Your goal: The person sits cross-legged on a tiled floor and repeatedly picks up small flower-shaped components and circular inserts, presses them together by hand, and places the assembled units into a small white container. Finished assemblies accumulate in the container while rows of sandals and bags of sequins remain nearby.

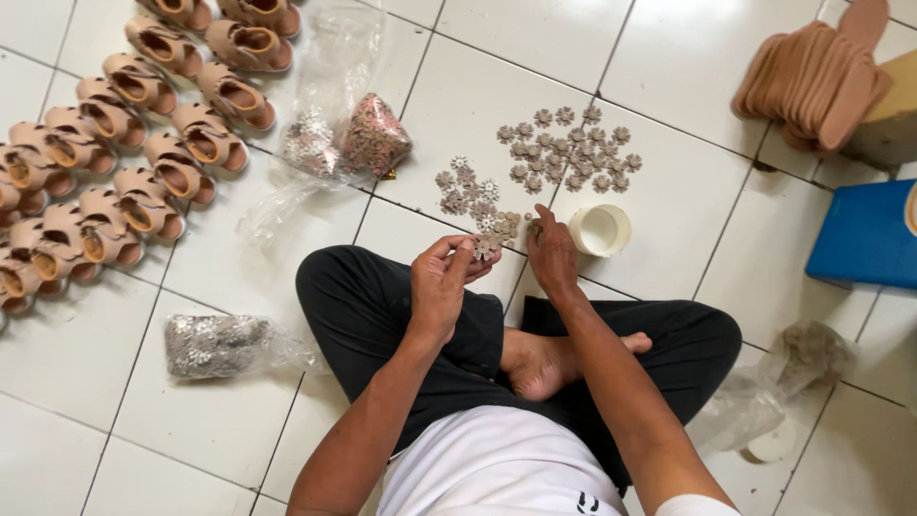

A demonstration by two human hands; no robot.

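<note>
Flowers [573,148] are laid out at 12 o'clock; one is pinched by left hand [441,282], right hand [552,250] touches pile [506,227].

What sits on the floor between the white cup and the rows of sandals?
In the head view, flower-shaped pieces and clear plastic bags of them lie between the white cup and the sandals.

sandals [124,143] far L in rows | flower pieces [570,148] ahead ctr | cup [600,230] just R of R hand [552,253]

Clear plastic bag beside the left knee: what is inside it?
The clear plastic bag holds a packed mass of small silvery-grey flower-shaped pieces. Only the outer layer shows; anything beneath it is hidden.
</note>
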